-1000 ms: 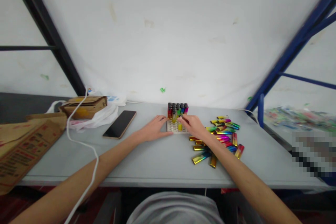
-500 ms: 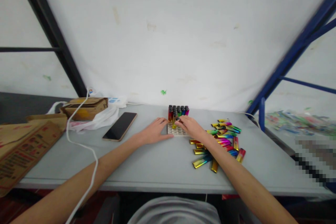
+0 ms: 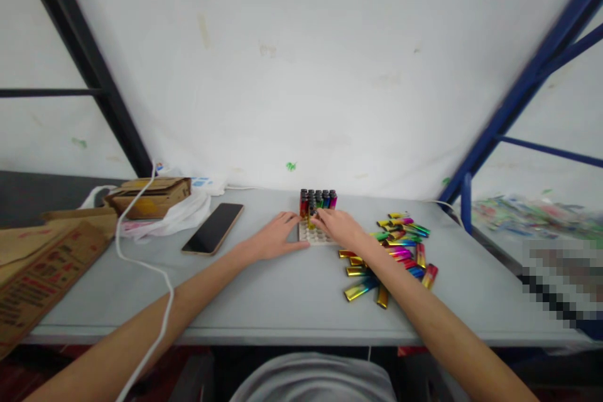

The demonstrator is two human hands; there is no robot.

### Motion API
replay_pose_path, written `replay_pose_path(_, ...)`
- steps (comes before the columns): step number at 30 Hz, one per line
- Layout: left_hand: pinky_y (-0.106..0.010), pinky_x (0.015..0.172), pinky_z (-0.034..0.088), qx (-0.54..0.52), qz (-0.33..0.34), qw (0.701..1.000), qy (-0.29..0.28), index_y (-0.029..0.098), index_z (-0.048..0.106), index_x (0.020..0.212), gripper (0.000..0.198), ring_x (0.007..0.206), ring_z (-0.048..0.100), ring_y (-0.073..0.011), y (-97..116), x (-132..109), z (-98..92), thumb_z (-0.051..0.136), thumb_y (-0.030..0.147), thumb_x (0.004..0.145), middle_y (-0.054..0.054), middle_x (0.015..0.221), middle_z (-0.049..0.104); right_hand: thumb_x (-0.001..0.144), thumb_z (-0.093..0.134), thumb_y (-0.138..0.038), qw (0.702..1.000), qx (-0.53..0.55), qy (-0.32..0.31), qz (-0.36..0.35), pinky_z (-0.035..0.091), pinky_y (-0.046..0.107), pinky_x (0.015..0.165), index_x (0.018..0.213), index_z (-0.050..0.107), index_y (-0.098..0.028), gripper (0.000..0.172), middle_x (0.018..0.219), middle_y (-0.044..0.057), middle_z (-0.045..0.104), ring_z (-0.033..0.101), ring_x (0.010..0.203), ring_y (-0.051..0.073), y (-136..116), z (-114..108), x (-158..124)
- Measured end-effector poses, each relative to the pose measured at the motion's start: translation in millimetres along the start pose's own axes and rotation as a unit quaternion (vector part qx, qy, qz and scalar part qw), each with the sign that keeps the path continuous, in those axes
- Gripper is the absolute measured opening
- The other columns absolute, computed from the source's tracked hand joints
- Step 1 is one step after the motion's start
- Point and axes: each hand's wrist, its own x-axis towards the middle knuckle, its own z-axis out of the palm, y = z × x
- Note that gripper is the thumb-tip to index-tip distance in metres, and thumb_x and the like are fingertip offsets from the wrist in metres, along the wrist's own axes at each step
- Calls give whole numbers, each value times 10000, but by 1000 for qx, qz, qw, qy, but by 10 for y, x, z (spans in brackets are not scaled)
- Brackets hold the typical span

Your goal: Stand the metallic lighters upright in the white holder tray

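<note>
A pale tray (image 3: pixel 320 238) with rows of holes stands near the wall. Shiny coloured lighters (image 3: pixel 332 200) with black tops stand upright in its back rows. At the tray's front left, my right hand (image 3: pixel 342 228) has its fingertips closed around a gold lighter (image 3: pixel 309 221), which stands about upright in line with the others; the fingers hide part of it. My left hand (image 3: pixel 276 237) rests at the tray's left edge, fingers and thumb spread, holding nothing. Beside and under my right forearm lies a loose pile of metallic lighters (image 3: pixel 360 289) in gold, red, green, blue and pink.
A phone (image 3: pixel 213 228) lies left of my left hand. Further left are cardboard boxes (image 3: pixel 149 200), a white plastic bag (image 3: pixel 181 217) and a large carton (image 3: pixel 51 270). A white cable (image 3: pixel 166 301) hangs across my left forearm. Blue metal posts (image 3: pixel 499 110) stand at the right.
The gold lighter at my right fingertips has gone from tilted to about upright, in line with the row behind it. My left hand stays by the tray. The view has shifted slightly.
</note>
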Motion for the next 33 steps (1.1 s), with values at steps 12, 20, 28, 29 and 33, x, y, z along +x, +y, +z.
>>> replay_pose_path(12, -440, 1130, 384, 7, -9, 1000, -8, 164, 517, 1348, 657, 1268, 510, -312, -14, 1, 0, 543, 665, 922, -149, 1341, 564, 1046, 447, -382, 998, 21, 25, 57, 444, 299, 800, 959, 729, -153, 373, 898, 118, 734, 654, 825, 209, 546, -324, -274)
replay_pose_path(20, -447, 1121, 390, 3, -3, 1000, -1, 191, 507, 1361, 649, 1270, 519, -310, -45, 1, 15, 547, 664, 919, -139, 1357, 565, 876, 690, -363, 982, 131, -71, 114, 505, 319, 798, 1015, 771, -173, 249, 926, 104, 767, 693, 831, 233, 1077, -460, -604)
replay_pose_path(28, -450, 1126, 392, 7, -5, 1000, 1, 184, 514, 1350, 644, 1276, 516, -308, -59, 2, 22, 551, 661, 918, -145, 1357, 565, 817, 701, -409, 958, 224, -156, 84, 507, 323, 839, 992, 799, -219, 276, 983, 60, 771, 689, 918, 240, 958, -506, -607)
replay_pose_path(29, -451, 1124, 394, 7, -4, 1000, 3, 187, 515, 1350, 644, 1275, 518, -308, -67, 0, 29, 551, 663, 918, -143, 1357, 566, 816, 700, -408, 958, 224, -160, 84, 506, 321, 835, 979, 799, -219, 269, 974, 58, 770, 688, 913, 239, 943, -513, -606)
replay_pose_path(33, -449, 1126, 389, 5, 0, 1000, 1, 197, 508, 1363, 652, 1276, 516, -307, -87, -3, 42, 542, 674, 920, -138, 1359, 562, 821, 700, -411, 956, 224, -166, 90, 500, 317, 792, 902, 785, -207, 236, 945, 71, 763, 678, 887, 242, 925, -508, -618)
